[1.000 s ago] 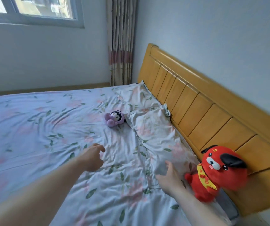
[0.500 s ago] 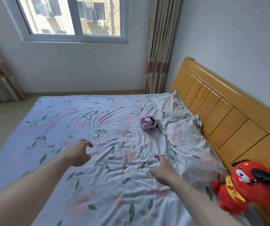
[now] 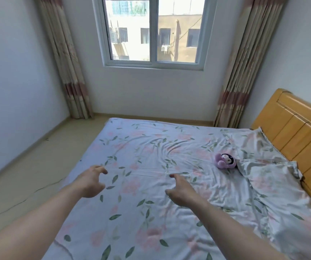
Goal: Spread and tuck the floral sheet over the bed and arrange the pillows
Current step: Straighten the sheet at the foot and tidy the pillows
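Note:
The floral sheet (image 3: 151, 147) covers the whole bed, pale with pink flowers and green leaves, and is wrinkled around the middle. Two pillows in matching fabric lie along the headboard side: the far pillow (image 3: 252, 145) and the near pillow (image 3: 275, 186). My left hand (image 3: 91, 182) hovers over the sheet near the bed's left edge, fingers curled and apart, holding nothing. Over the middle of the sheet, my right hand (image 3: 182, 191) is stretched forward, fingers apart and empty.
A small purple plush toy (image 3: 225, 160) lies on the sheet beside the pillows. The wooden headboard (image 3: 297, 126) runs along the right. Floor (image 3: 38, 166) lies left of the bed; a window and curtains stand beyond the bed's far side.
My view has swung left from the headboard toward the window; the red plush toy has left the frame. My right hand has come off the near pillow and now hangs over the sheet's middle.

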